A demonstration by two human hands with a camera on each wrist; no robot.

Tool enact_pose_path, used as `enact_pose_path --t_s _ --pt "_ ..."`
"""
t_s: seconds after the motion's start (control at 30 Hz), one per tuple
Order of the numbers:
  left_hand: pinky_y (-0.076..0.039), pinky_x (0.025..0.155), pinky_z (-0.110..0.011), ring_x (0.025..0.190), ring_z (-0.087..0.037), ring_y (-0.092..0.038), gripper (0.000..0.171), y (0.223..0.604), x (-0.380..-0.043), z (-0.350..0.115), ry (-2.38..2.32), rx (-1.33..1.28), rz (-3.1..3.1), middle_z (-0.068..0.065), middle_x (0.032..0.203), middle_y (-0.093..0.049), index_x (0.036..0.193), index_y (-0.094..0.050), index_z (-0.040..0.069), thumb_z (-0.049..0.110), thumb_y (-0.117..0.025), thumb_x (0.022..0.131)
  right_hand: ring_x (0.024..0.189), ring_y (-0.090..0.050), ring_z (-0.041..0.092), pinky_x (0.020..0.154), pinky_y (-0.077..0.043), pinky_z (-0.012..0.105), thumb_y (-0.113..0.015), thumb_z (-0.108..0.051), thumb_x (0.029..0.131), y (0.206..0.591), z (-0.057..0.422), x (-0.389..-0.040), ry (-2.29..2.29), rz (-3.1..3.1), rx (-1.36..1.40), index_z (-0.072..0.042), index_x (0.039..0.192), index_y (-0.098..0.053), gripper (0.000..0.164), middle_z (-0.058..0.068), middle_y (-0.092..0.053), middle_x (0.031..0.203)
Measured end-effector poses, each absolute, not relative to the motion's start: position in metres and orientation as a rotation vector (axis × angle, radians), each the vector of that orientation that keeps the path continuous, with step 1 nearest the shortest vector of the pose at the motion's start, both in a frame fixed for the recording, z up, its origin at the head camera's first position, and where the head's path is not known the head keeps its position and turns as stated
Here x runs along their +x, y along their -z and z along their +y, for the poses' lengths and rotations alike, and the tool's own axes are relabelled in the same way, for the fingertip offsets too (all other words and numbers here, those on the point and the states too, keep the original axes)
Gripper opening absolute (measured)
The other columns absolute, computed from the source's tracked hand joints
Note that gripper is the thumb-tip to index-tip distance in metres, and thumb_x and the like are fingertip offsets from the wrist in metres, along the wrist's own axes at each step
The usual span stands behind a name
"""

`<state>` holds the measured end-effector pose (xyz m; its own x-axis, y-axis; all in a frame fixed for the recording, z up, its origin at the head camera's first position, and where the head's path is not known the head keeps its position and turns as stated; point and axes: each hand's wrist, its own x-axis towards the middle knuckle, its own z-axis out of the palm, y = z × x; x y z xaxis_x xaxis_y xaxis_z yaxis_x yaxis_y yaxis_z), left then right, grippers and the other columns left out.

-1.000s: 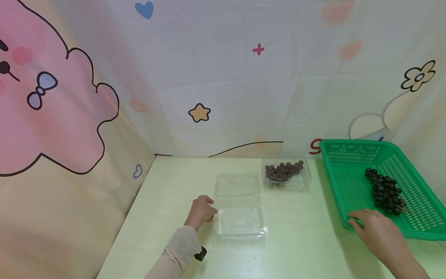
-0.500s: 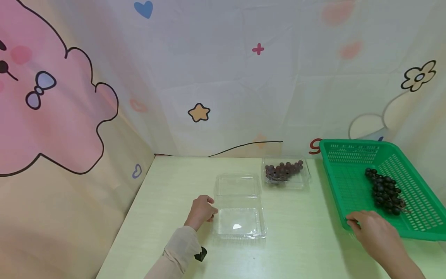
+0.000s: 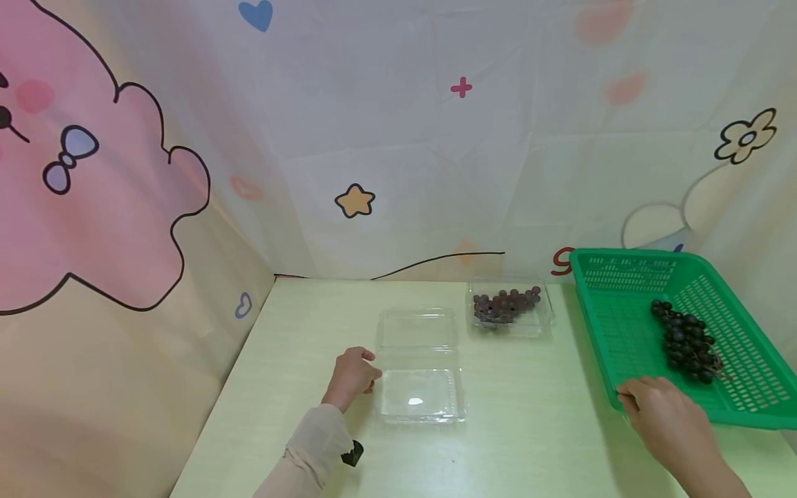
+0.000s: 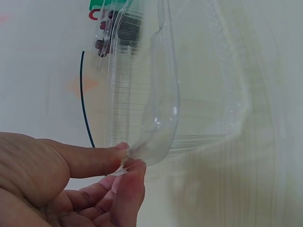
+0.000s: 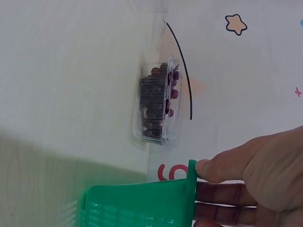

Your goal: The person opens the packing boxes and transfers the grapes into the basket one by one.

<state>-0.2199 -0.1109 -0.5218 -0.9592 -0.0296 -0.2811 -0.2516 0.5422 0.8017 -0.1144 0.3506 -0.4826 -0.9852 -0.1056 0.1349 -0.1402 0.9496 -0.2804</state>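
A clear plastic clamshell box (image 3: 418, 394) lies with its lid spread open at mid-table. My left hand (image 3: 352, 377) pinches its left edge between thumb and index finger, as the left wrist view shows close up. At the right, my right hand (image 3: 666, 422) grips the near left corner of a green plastic basket (image 3: 594, 332), thumb on one side of the rim and fingers on the other. Inside the basket lies a bunch of dark grapes (image 3: 688, 342), stems toward the near side.
Behind the clamshell, a second clear box (image 3: 529, 325) stands closed with reddish-purple grapes (image 3: 506, 304) in it. A printed curtain (image 3: 405, 138) hangs along the back edge of the table (image 3: 523, 429).
My left hand and the open clamshell have shifted slightly left. My right hand has moved slightly left at the basket's corner and keeps hold of the rim.
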Motion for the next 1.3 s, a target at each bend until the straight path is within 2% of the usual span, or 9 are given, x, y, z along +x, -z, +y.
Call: enact_pose_path --t_s 0.33,0.67,0.9,1.3 --pt "-0.056 0.058 -0.029 0.056 -0.016 -0.059 0.036 0.525 -0.226 -0.121 -1.384 -0.278 2.553 -0.019 0.079 -0.069 0.125 -0.060 -0.009 -0.001 -0.069 0.091 0.091 -0.064 0.040 0.055 -0.053 0.046 -0.077 -0.001 0.087 0.484 0.350 -0.111 -0.432 -2.953 0.146 -0.002 0.099 -0.077 0.013 0.015 -0.072 0.095" --pt "-0.057 0.059 -0.029 0.062 -0.020 -0.065 0.035 0.530 -0.238 -0.130 -1.397 -0.294 2.547 -0.020 0.084 -0.071 0.126 -0.063 -0.010 0.001 -0.069 0.093 0.088 -0.063 0.040 0.059 -0.054 0.051 -0.083 -0.001 0.080 0.490 0.349 -0.107 -0.422 -2.865 0.140 -0.003 0.095 -0.077 0.016 0.016 -0.072 0.094" --pt "-0.056 0.058 -0.029 0.058 -0.017 -0.059 0.035 0.529 -0.248 -0.134 -1.396 -0.309 2.559 -0.019 0.085 -0.071 0.125 -0.063 -0.012 0.001 -0.070 0.093 0.086 -0.063 0.040 0.058 -0.054 0.050 -0.085 0.000 0.078 0.496 0.348 -0.106 -0.401 -2.804 0.149 -0.004 0.091 -0.077 0.016 0.016 -0.072 0.091" --pt "-0.056 0.057 -0.028 0.057 -0.016 -0.060 0.034 0.526 -0.265 -0.134 -1.363 -0.323 2.607 -0.022 0.090 -0.072 0.124 -0.064 -0.013 0.000 -0.069 0.094 0.085 -0.064 0.040 0.059 -0.054 0.050 -0.085 0.000 0.076 0.500 0.346 -0.107 -0.405 -2.752 0.158 -0.004 0.090 -0.077 0.017 0.015 -0.072 0.089"
